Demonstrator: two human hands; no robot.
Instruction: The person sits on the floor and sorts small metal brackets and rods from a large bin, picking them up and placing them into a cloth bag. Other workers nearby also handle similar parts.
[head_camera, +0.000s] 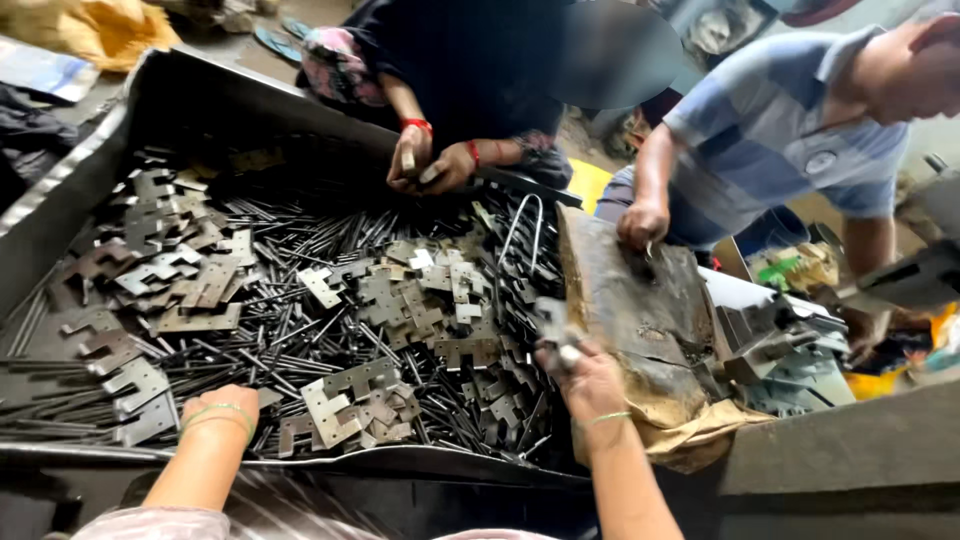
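Right hand (590, 385) pinches a small metal part (553, 330) at the right edge of the big tray (90, 190), just beside the worn wooden block (630, 300). Left hand (222, 405) rests among the flat plates (350, 395) and thin rods (300, 345) at the tray's near rim; fingers hidden, so I can't tell its state. Best to pinch the part firmly, clear of the tangled rods.

Your left hand (222, 405) rests in the big tray (150, 85) at its near rim, on rods (300, 245) mixed with notched plates (345, 400). Your right hand (590, 380) sits at the tray's right edge, pinching a small plate (552, 322). Right of it lies a worn block (640, 300); a co-worker's hand (642, 222) presses its far end. Behind the tray, another person's hands (430, 165) meet at the far rim.
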